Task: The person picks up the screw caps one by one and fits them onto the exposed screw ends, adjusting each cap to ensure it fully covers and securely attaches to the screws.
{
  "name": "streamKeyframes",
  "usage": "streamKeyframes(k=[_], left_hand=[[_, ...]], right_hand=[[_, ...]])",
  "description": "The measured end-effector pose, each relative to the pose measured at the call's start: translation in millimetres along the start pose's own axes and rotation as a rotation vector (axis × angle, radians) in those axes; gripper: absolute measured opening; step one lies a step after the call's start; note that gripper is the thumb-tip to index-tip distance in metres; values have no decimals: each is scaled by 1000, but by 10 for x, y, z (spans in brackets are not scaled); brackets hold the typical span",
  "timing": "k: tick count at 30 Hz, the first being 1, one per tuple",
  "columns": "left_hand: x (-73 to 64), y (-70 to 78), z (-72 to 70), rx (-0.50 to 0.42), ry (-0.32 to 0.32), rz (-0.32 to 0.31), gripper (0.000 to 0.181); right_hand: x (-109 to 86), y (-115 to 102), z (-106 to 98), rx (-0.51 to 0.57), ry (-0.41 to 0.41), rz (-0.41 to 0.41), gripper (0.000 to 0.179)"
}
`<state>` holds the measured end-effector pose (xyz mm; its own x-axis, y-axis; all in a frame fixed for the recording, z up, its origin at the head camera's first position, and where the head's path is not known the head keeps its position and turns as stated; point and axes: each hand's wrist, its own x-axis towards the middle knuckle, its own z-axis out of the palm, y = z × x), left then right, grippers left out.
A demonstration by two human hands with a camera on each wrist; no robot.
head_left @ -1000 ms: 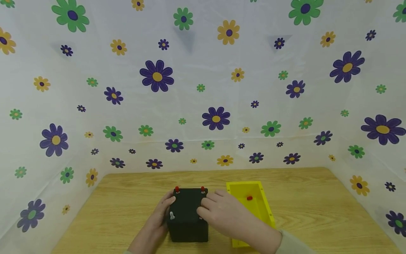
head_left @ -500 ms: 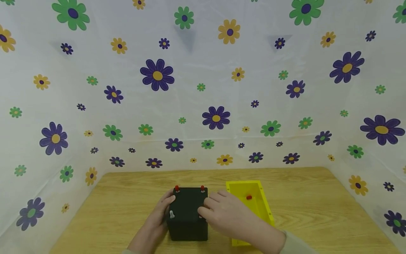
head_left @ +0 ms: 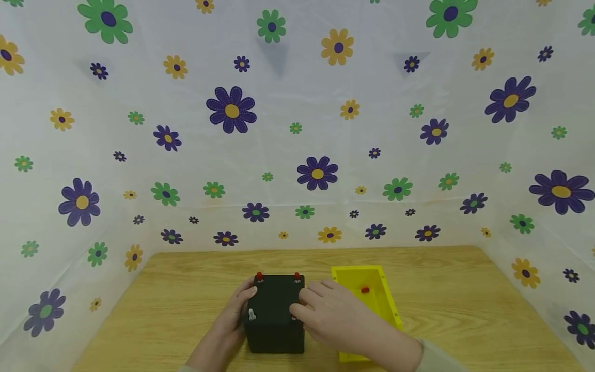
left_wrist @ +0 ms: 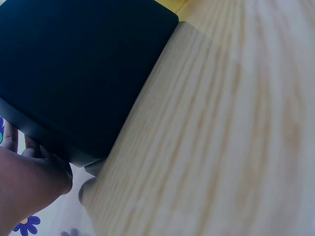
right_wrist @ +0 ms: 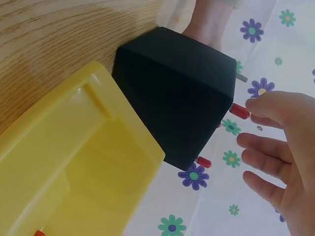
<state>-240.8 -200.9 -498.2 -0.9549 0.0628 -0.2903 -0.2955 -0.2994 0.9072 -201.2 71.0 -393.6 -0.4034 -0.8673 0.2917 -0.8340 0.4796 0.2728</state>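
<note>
A black box [head_left: 276,299] sits on the wooden table, with small metal posts at the corners of its top. Red caps cover the two far posts; one is the far left cap [head_left: 259,276]. The near left metal post [head_left: 252,313] is bare. My left hand [head_left: 230,315] grips the box's left side, thumb over the top edge. At the near right corner, my right hand [head_left: 332,312] pinches a red cap [right_wrist: 240,111] between thumb and index finger, mostly hidden in the head view. Its other fingers are loosely bent, as the right wrist view shows.
Right beside the box stands a yellow bin [head_left: 358,268], partly under my right forearm. Inside it lies a loose red cap [head_left: 365,290]. A white flower-patterned sheet [head_left: 279,144] walls off the table's back and sides.
The fingers of my right hand have shifted slightly to the right at the near right corner. The left hand, box and bin stay in place.
</note>
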Motion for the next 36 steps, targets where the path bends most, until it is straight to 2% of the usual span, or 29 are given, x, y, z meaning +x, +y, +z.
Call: streamKeyframes(k=[7,20,30,36], left_hand=[[-2,-18,3,-26,-5,39,66],[0,-23,-6,-7,-13,37,71],[-11,-31,-3,-16,-36,32,73],[-14,-32,-7,-28,-38,51,71]], right_hand=[[-1,15,-46,-6,45,-3,32],[-31,79,-86,-13,87,23,36],[-86,139,-108,-32,31,50,48],[-125,175,-120,-34,32,65,48]])
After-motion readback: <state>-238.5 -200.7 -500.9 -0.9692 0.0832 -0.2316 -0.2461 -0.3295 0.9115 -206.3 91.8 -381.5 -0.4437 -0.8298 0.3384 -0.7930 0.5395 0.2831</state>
